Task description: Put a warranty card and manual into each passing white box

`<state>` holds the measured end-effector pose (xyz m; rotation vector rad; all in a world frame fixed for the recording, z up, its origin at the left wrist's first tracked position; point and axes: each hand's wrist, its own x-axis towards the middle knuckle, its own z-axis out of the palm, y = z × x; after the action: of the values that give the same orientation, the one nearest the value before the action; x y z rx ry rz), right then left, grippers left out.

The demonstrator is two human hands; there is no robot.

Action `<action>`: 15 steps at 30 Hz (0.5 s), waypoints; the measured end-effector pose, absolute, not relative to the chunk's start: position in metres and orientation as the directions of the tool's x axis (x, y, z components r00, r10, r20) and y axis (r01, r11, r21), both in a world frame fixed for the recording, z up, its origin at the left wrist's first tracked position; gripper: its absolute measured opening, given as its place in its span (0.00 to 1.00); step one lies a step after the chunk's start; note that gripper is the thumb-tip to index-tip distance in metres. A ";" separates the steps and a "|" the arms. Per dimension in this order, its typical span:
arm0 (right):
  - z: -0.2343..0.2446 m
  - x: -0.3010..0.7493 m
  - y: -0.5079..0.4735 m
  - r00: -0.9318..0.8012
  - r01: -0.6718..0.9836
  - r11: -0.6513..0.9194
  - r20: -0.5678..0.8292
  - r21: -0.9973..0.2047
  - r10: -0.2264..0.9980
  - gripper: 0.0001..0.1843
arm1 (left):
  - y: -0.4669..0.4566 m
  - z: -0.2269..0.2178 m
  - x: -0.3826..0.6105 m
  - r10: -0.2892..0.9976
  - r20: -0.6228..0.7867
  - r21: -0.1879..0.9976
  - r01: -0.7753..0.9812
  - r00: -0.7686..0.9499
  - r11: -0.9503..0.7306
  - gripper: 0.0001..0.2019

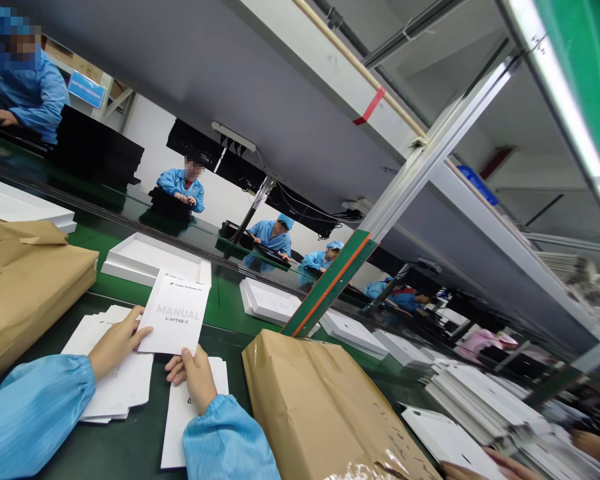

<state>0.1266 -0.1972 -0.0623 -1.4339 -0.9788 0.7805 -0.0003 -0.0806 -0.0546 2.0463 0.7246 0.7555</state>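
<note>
A white manual (173,317), printed "MANUAL" and "HYTAB", is held up above the green bench. My left hand (117,343) pinches its left edge between thumb and fingers. At the lower edge my right hand (195,377) has its fingers curled, with a fingertip against the booklet. Another white printed sheet or booklet shows just behind its top edge. Below my left hand lies an uneven stack of white booklets (130,387). Under my right hand is a narrower stack of white leaflets (174,427), partly covered by the hand and sleeve.
Brown paper packages stand at left (30,293) and right (325,400). An open white box (150,257) sits on the conveyor beyond, with more white boxes (270,300) along it. A green-and-white post (330,283) rises ahead. Another person's hands hold a white box lid (445,440) at lower right.
</note>
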 end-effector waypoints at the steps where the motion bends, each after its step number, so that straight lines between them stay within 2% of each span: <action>1: -0.062 0.127 -0.197 0.425 0.125 0.026 0.077 -0.992 0.902 0.29 | -0.081 -0.055 0.000 0.712 0.249 0.836 0.225 0.657 -0.500 0.12; 8: -0.066 0.127 -0.197 0.436 0.116 0.003 0.054 -0.993 0.898 0.29 | -0.077 -0.059 0.001 0.721 0.212 0.817 0.284 0.660 -0.501 0.13; 12: -0.068 0.126 -0.197 0.439 0.098 0.002 0.045 -0.995 0.897 0.24 | -0.073 -0.064 0.001 0.742 0.193 0.816 0.315 0.642 -0.485 0.16; 15: -0.068 0.124 -0.195 0.511 0.109 0.052 0.101 -0.993 0.854 0.21 | -0.074 -0.063 -0.001 0.754 0.172 0.844 0.300 0.634 -0.445 0.16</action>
<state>0.1242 -0.1950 -0.0680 -1.4254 -0.8997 0.7025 -0.0015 -0.0737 -0.0629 2.0221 0.8236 0.6917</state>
